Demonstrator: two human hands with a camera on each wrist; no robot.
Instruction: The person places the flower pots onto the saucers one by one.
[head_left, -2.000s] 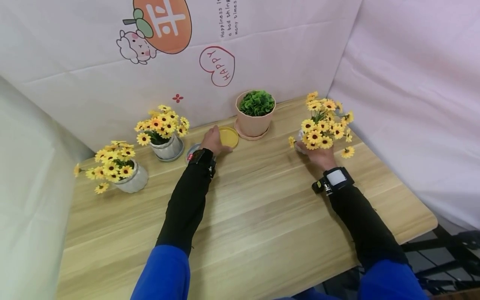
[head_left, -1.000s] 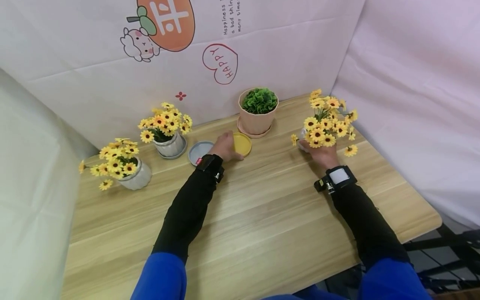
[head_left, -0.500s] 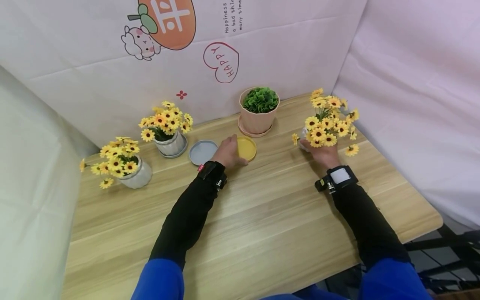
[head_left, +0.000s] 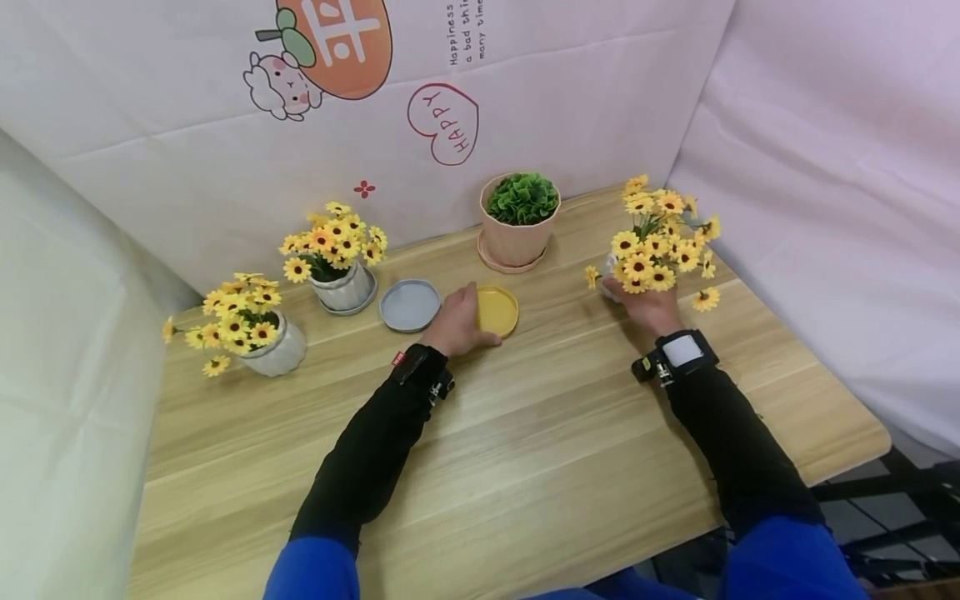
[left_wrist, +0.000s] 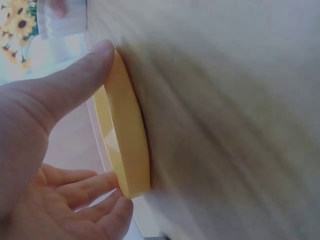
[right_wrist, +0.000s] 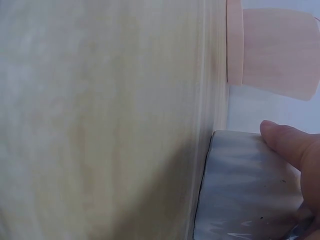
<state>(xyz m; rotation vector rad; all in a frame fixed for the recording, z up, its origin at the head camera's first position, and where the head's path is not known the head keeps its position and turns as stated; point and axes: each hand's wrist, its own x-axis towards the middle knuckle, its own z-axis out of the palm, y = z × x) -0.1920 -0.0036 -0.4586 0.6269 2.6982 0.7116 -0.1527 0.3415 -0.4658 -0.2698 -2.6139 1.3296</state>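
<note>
My left hand point(head_left: 459, 323) pinches a round yellow plant saucer point(head_left: 498, 312), thumb on its near side and fingers at the opposite edge. In the left wrist view the saucer's rim point(left_wrist: 131, 135) lies right at the tabletop. A grey-blue saucer point(head_left: 410, 305) lies just left of this hand. My right hand point(head_left: 651, 313) holds a whitish flowerpot point(right_wrist: 250, 185) by its side, thumb along the wall; the pot stands on the table. Yellow daisy-like flowers point(head_left: 654, 246) spread out of it and cover most of the pot and fingertips in the head view.
A pink pot point(head_left: 517, 237) with a green plant stands on its pink saucer against the back cloth. Two whitish pots of yellow flowers sit at the left, one point(head_left: 341, 287) on a grey saucer, the other point(head_left: 277, 348) directly on the wooden table point(head_left: 525, 467).
My left hand has slid the yellow saucer right and toward me, away from the grey-blue saucer, which now shows fully. My right hand stays on its flowerpot.
</note>
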